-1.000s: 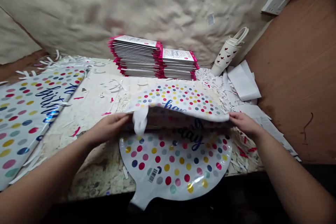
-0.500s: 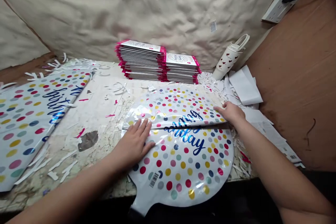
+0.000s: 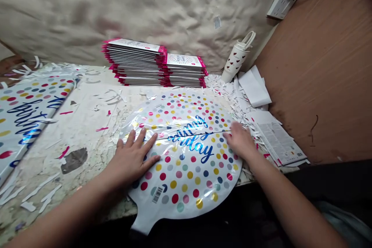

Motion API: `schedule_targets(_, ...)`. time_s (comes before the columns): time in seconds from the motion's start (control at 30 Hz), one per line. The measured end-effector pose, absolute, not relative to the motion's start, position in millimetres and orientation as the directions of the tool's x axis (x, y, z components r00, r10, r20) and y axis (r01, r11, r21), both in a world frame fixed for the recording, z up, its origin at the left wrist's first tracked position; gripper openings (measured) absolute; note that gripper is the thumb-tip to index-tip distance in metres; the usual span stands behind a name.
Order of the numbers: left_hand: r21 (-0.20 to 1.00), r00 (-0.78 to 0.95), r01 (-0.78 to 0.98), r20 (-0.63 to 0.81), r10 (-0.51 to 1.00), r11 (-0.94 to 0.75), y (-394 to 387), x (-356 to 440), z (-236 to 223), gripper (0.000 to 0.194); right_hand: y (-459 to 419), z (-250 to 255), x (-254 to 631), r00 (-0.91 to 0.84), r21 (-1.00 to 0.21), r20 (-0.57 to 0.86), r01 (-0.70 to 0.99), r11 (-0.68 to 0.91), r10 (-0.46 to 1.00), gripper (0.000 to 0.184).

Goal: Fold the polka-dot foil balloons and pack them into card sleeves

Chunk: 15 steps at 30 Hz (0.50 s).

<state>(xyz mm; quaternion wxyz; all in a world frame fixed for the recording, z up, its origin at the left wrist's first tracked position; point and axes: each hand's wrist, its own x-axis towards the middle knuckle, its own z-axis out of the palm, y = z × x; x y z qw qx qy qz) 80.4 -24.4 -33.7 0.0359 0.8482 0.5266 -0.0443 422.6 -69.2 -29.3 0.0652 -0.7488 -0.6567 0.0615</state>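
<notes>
A round foil balloon (image 3: 188, 174) with coloured polka dots and blue script lies on the worn white tabletop (image 3: 87, 124), its far half folded over the near half along a crease. Its neck (image 3: 142, 221) points toward me off the table edge. My left hand (image 3: 133, 155) presses flat on the fold with fingers spread, holding nothing. My right hand (image 3: 240, 141) rests on the balloon at the crease's right end, also flat and not gripping. A second dotted foil balloon (image 3: 26, 120) lies at the far left, beyond my left hand's reach of the fold.
Two stacks of pink-edged packaged balloons (image 3: 133, 62) stand at the back of the table. White paper shreds (image 3: 229, 95), a heart-patterned cup (image 3: 235, 62) and printed sheets (image 3: 279, 143) lie to the right. A wooden board (image 3: 314, 66) and a power strip (image 3: 280, 2) bound the right side.
The balloon's raised flap has come down and now lies flat on the lower half. Both hands moved from holding its edges to pressing on the crease. The view shifted slightly right.
</notes>
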Motion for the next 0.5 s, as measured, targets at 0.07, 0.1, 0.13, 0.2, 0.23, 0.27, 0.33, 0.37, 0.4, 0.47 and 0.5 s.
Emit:
schedule_targets(0.07, 0.020, 0.451, 0.892, -0.070, 0.890, -0.451, -24.1, 100.8, -28.5, 0.071, -84.7, -27.4, 446.1, 0.183, -0.140, 0.055, 0.975, -0.174, 0.982, 0.058)
schedule_targets(0.1, 0.032, 0.470, 0.883, -0.045, 0.882, -0.469, -24.6, 114.5, -26.5, 0.072, -91.4, -27.9, 446.2, 0.147, -0.131, 0.073, 0.982, -0.136, 0.986, 0.056)
schedule_targets(0.13, 0.049, 0.494, 0.869, -0.028, 0.869, -0.492, -25.5, 129.4, -25.2, 0.074, -96.2, -29.4, 440.5, 0.094, -0.126, 0.086, 0.989, -0.083, 0.992, 0.054)
schedule_targets(0.2, 0.088, 0.526, 0.849, -0.065, 0.848, -0.520, -28.0, 157.8, -25.1, 0.081, -97.9, -34.2, 421.6, 0.017, -0.119, 0.096, 0.993, -0.006, 0.995, 0.052)
schedule_targets(0.23, 0.098, 0.528, 0.849, -0.097, 0.844, -0.520, -29.5, 169.3, -26.3, 0.084, -94.4, -36.3, 413.3, 0.032, -0.121, 0.097, 0.992, -0.020, 0.995, 0.053)
schedule_targets(0.27, 0.100, 0.523, 0.852, -0.124, 0.843, -0.514, -30.8, 177.9, -27.9, 0.087, -88.2, -37.4, 408.0, 0.091, -0.144, 0.099, 0.987, -0.076, 0.991, 0.056)
schedule_targets(0.33, 0.102, 0.510, 0.860, -0.148, 0.847, -0.500, -33.2, 186.0, -31.5, 0.091, -70.5, -34.3, 406.9, 0.270, -0.326, 0.061, 0.915, -0.237, 0.961, 0.066)
schedule_targets(0.37, 0.109, 0.507, 0.862, -0.148, 0.849, -0.496, -34.2, 186.4, -32.9, 0.092, -60.6, -29.6, 408.8, 0.353, -0.478, 0.020, 0.825, -0.301, 0.936, 0.071)
schedule_targets(0.4, 0.122, 0.506, 0.862, -0.145, 0.850, -0.492, -35.0, 185.2, -34.0, 0.093, -51.1, -22.9, 409.8, 0.411, -0.625, -0.022, 0.706, -0.334, 0.911, 0.075)
schedule_targets(0.47, 0.152, 0.505, 0.861, -0.143, 0.851, -0.486, -36.3, 181.3, -35.3, 0.094, -35.7, -4.6, 400.3, 0.441, -0.824, -0.026, 0.498, -0.269, 0.897, 0.075)
schedule_targets(0.5, 0.168, 0.509, 0.858, -0.137, 0.850, -0.486, -36.5, 179.8, -35.8, 0.094, -30.5, 5.7, 386.9, 0.413, -0.877, 0.043, 0.452, -0.164, 0.910, 0.071)
